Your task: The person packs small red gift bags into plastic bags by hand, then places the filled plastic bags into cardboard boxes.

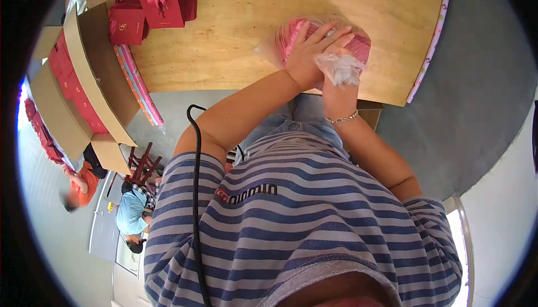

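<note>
A clear plastic bag filled with pink-red items lies on the wooden table near its front edge. Across the top of the bag rests my left hand, its fingers stretched out and spread over the plastic. My right hand, with a chain bracelet at the wrist, is against the near side of the bag and overlaps my left hand. Crumpled clear plastic bunches over my right hand, which appears to grip it. My right fingers are mostly hidden by the plastic and my left hand.
Dark red gift bags with ribbons are piled at the table's far left. Beside them an open cardboard box holds red items. A black cable hangs by my left arm. Two people, in orange and light blue, are at lower left.
</note>
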`<action>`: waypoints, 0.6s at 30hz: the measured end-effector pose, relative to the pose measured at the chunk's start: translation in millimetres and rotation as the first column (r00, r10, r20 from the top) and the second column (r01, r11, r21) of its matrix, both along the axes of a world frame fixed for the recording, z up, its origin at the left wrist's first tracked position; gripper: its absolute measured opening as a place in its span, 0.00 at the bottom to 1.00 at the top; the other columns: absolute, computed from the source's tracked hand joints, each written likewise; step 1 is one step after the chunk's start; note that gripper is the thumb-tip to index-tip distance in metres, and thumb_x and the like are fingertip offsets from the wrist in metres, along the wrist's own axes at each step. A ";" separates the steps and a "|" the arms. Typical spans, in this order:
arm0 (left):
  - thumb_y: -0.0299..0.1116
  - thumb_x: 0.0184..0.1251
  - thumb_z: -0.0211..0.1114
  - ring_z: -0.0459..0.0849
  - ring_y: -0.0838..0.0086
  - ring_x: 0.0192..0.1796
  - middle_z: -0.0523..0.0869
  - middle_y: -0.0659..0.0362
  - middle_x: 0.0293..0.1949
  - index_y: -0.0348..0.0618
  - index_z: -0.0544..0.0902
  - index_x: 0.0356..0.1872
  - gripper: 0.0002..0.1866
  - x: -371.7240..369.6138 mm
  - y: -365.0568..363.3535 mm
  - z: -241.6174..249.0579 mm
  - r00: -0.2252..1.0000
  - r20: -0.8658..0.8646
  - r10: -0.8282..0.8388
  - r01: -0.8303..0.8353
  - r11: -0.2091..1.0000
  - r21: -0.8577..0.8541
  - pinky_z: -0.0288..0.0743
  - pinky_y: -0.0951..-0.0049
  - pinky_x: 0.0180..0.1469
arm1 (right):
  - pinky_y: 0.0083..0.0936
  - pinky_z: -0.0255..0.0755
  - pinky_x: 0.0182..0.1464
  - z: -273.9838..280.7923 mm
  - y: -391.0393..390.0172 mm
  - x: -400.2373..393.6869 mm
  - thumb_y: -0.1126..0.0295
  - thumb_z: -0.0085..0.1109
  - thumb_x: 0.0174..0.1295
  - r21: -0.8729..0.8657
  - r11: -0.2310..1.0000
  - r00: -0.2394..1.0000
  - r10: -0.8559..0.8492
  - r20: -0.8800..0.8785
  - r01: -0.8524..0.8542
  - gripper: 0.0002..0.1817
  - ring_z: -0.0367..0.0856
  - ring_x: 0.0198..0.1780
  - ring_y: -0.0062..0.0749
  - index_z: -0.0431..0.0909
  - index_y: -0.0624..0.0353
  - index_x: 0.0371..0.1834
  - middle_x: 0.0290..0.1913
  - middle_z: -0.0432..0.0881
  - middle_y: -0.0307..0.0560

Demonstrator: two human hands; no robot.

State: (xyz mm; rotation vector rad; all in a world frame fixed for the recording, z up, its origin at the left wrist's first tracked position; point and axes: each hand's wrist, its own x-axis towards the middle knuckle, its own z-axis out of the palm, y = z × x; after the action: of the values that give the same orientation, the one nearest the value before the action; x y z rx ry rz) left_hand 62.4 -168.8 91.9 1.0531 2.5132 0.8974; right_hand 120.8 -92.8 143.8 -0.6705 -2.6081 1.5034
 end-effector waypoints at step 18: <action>0.39 0.48 0.68 0.64 0.62 0.66 0.69 0.72 0.67 0.64 0.84 0.48 0.21 2.4 5.4 -3.5 0.997 0.063 0.041 -0.049 0.990 0.129 0.48 0.45 0.63 | 0.32 0.67 0.62 17.5 27.0 1.0 0.79 0.52 0.63 -0.815 -0.030 0.684 -0.526 0.505 0.579 0.19 0.73 0.58 0.35 0.65 0.63 0.58 0.55 0.74 0.46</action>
State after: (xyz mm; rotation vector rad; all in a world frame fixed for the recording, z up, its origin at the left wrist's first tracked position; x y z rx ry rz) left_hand 64.8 -163.4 88.3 0.9950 2.4658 1.1029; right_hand 121.8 -65.8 161.3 -1.5538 -0.6387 2.4999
